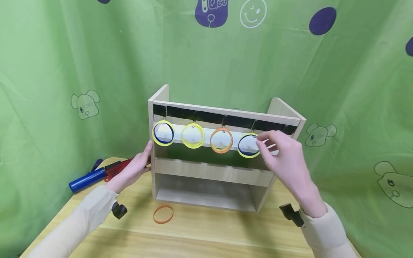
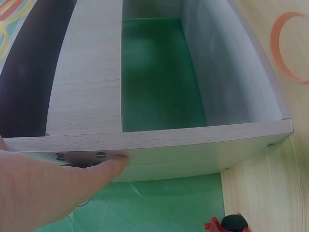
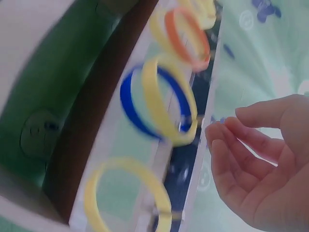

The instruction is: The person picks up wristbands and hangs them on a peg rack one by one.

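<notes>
On the wooden table (image 1: 200,233), left hand (image 1: 133,168) steadies the rack (image 1: 222,172); right hand (image 1: 284,157) fingers relaxed beside hanging rings (image 1: 249,145).

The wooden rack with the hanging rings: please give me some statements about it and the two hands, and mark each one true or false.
1. The left hand rests on the left side wall of the wooden rack. True.
2. An orange ring lies on the table in front of the rack. True.
3. Every ring hanging on the rack is orange. False: only one hanging orange ring shows; the others are yellow, and two of those have blue rings with them.
4. The right hand holds a blue cylinder. False: the blue cylinder lies on the table at the left; the right hand is by the rightmost yellow ring.
5. The rack lies flat on its back. False: it stands upright.
</notes>
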Motion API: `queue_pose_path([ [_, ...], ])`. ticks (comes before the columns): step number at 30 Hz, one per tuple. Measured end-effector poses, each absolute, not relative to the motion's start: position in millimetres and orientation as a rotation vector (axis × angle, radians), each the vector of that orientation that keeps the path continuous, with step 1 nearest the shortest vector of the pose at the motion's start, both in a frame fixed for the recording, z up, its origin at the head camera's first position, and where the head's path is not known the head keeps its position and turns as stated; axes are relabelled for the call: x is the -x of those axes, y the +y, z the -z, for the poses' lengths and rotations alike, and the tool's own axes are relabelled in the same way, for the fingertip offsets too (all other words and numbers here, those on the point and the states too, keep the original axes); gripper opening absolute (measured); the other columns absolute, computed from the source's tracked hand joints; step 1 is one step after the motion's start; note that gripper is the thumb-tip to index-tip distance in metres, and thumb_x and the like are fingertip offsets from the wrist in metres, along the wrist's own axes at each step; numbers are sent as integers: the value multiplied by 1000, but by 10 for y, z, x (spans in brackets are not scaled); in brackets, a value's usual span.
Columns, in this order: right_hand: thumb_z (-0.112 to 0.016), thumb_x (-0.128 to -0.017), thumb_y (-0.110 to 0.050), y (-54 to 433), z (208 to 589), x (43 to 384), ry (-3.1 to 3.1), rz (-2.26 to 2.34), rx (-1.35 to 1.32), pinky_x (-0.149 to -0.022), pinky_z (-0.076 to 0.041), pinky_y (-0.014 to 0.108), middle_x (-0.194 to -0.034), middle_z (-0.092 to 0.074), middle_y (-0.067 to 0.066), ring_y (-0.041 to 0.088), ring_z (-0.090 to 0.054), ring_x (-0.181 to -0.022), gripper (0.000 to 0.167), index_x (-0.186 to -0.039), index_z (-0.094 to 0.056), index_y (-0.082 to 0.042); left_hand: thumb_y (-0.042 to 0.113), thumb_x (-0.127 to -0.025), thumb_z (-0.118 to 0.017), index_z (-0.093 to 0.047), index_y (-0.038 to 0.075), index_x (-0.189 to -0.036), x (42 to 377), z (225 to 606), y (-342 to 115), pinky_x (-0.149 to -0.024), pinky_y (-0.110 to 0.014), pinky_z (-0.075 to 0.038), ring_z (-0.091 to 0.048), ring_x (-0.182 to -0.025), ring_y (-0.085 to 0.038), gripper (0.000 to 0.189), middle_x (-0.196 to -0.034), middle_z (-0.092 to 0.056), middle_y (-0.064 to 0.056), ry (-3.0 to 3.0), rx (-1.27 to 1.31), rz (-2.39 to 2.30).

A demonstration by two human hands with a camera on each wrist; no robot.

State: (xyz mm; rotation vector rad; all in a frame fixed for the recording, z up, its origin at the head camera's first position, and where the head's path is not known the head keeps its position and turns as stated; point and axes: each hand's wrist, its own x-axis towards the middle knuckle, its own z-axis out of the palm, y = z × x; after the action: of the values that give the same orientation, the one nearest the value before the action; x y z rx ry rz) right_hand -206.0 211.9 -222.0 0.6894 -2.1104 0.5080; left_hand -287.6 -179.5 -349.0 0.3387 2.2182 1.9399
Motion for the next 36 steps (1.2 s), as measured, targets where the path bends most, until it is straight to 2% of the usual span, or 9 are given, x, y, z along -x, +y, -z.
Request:
queue_pose_path([
  [7, -73, -82, 5, 1701, 2752, 2061, -2110, -618, -923, -63, -57, 16, -84, -72, 4, 10, -65, -72, 12, -91, -70, -2, 71, -98, -14, -8, 6, -160, 2891, 3458, -1798, -124, -61, -18, -13, -153, -43, 90, -166, -10, -22, 2221, -339, -1950],
  [14, -71, -85, -1, 1182, 3589, 2170, -2271, -838, -1093, -60, -54, 11, -80, -71, 6, 8, -63, -67, 4, -89, -70, -3, 72, -97, -13, -8, 7, -160, 2892, 3447, -1802, -124, -61, -19, -13, -154, -41, 90, -167, -10, -21, 2241, -320, -1933],
  [22, -66, -87, -1, 753, 4378, 2328, -2608, -972, -1061, -62, -53, 8, -82, -74, 7, 3, -64, -68, 6, -89, -71, -4, 71, -98, -14, -9, 4, -159, 2882, 3488, -1790, -124, -60, -19, -13, -153, -42, 91, -166, -10, -22, 2214, -298, -1956],
  [26, -64, -87, 0, 620, 4568, 2421, -2700, -910, -1024, -61, -50, 7, -79, -73, 5, -1, -61, -66, 7, -88, -70, -3, 72, -97, -14, -9, 4, -159, 2890, 3509, -1779, -124, -60, -19, -14, -153, -42, 93, -166, -11, -23, 2206, -285, -1962],
  [30, -66, -87, -5, 518, 4654, 2482, -2766, -834, -981, -54, -45, 8, -72, -67, 0, -4, -48, -58, 3, -85, -68, -4, 73, -96, -14, -9, 5, -159, 2894, 3515, -1780, -124, -59, -19, -14, -153, -42, 93, -165, -11, -23, 2212, -281, -1960],
  [32, -68, -88, -8, 478, 4682, 2502, -2796, -799, -950, -51, -41, 9, -69, -63, -1, -4, -43, -56, 6, -83, -67, -5, 73, -96, -14, -10, 5, -159, 2895, 3515, -1783, -124, -60, -19, -14, -153, -42, 93, -165, -11, -24, 2214, -284, -1957],
  [36, -72, -87, -12, 416, 4708, 2528, -2837, -730, -906, -51, -39, 10, -67, -61, -3, -2, -42, -56, 12, -77, -66, -8, 72, -97, -13, -10, 4, -159, 2890, 3511, -1782, -124, -60, -19, -15, -153, -42, 92, -165, -13, -24, 2210, -283, -1963],
])
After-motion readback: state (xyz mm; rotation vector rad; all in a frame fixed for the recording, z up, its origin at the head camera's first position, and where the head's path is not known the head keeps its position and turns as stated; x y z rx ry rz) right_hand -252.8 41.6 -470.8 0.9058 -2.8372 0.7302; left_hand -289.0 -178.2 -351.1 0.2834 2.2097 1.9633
